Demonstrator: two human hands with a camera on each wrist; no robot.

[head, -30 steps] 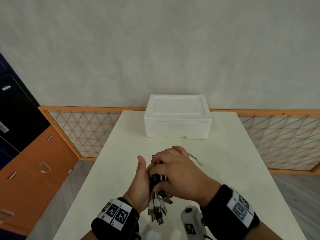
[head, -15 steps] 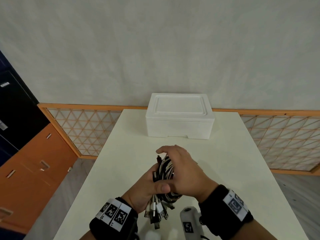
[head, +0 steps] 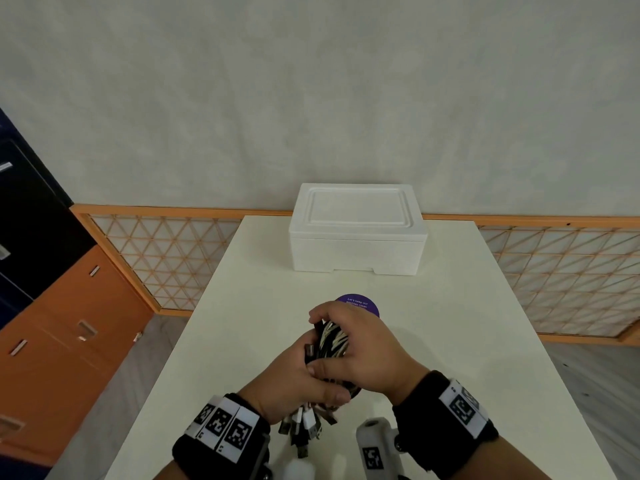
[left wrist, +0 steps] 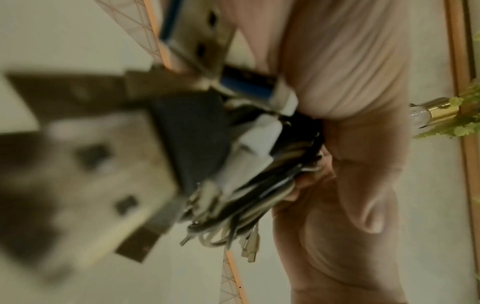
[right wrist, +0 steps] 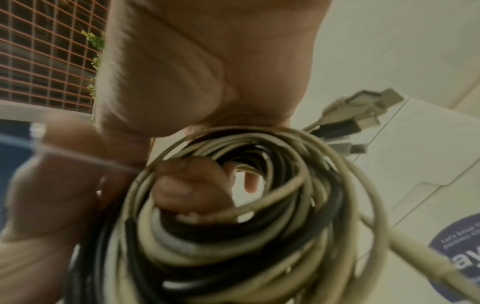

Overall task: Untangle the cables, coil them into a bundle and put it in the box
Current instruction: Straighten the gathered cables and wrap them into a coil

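Showing the coiled bundle of black and beige USB cables [head: 331, 344] held above the near middle of the white surface [head: 467, 323], its plugs dangling below. The left hand [head: 287, 382] grips it from beneath; the right hand [head: 363, 348] curls over the top, fingers [right wrist: 192, 185] through the coil. A purple round sticker [head: 360, 304] lies just beyond. The closed white foam box [head: 356, 230] stands at the far edge.

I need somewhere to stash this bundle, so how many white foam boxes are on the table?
1. The foam box sits lid-on at the table's far edge by the wall, beyond both hands. None other shows.
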